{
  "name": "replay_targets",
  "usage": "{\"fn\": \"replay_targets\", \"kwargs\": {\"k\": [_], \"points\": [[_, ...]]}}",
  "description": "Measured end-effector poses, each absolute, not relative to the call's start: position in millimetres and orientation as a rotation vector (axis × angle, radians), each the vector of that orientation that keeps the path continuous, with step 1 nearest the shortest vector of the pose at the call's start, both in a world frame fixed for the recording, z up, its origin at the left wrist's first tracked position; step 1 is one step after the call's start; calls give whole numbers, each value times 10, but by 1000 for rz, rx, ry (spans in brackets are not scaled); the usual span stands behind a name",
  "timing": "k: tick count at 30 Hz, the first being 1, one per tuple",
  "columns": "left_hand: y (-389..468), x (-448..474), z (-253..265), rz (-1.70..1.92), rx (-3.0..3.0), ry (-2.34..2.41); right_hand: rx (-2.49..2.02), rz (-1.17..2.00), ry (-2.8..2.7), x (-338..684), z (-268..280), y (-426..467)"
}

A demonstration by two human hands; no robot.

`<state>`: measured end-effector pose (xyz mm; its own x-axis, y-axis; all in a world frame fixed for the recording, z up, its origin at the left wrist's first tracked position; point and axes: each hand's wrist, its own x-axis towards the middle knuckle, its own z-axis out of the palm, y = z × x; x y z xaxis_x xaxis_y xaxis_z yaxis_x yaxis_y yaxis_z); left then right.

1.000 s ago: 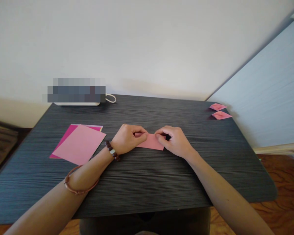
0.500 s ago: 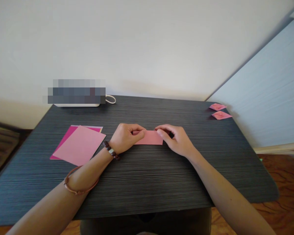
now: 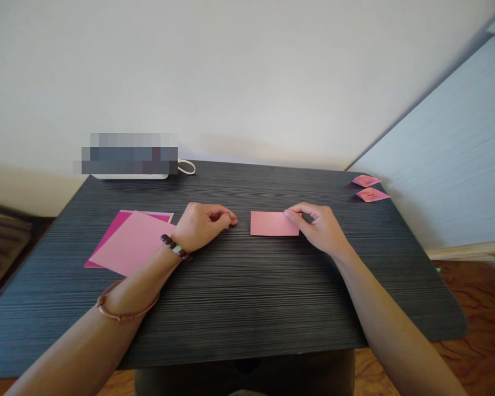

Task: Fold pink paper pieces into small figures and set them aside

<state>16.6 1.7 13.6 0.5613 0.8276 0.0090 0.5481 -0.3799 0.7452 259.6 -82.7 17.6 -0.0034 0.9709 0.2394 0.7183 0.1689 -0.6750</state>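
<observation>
A pink paper rectangle (image 3: 270,224), apparently a folded sheet, is in the middle of the dark table. My right hand (image 3: 315,225) pinches its upper right corner between thumb and fingers. To the left of the paper, and apart from it, my left hand (image 3: 204,225) has thumb and fingertips pressed together with nothing showing between them. Beside my left wrist lies a stack of square sheets, a light pink sheet (image 3: 130,242) turned at an angle over a magenta sheet (image 3: 115,228). My left wrist and forearm partly cover the stack.
Two folded pink paper pieces (image 3: 369,194) sit at the table's far right corner. A blurred-out object with a white base (image 3: 130,176) and a white cord loop (image 3: 188,167) stands at the back left. A wall (image 3: 247,82) rises behind the dark table (image 3: 239,297).
My left hand has let go of the pink paper and moved a little left. My right hand has shifted right, taking the paper with it.
</observation>
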Motion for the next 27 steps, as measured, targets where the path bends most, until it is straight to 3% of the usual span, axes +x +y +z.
{"fn": "replay_targets", "kwargs": {"k": [9,27], "points": [[-141,351,187,525,2188,899,-1534,599,-1862,2312,134,-819],[33,157,144,484,2134,1078,-1586,515,-1777,2673,168,-812]]}}
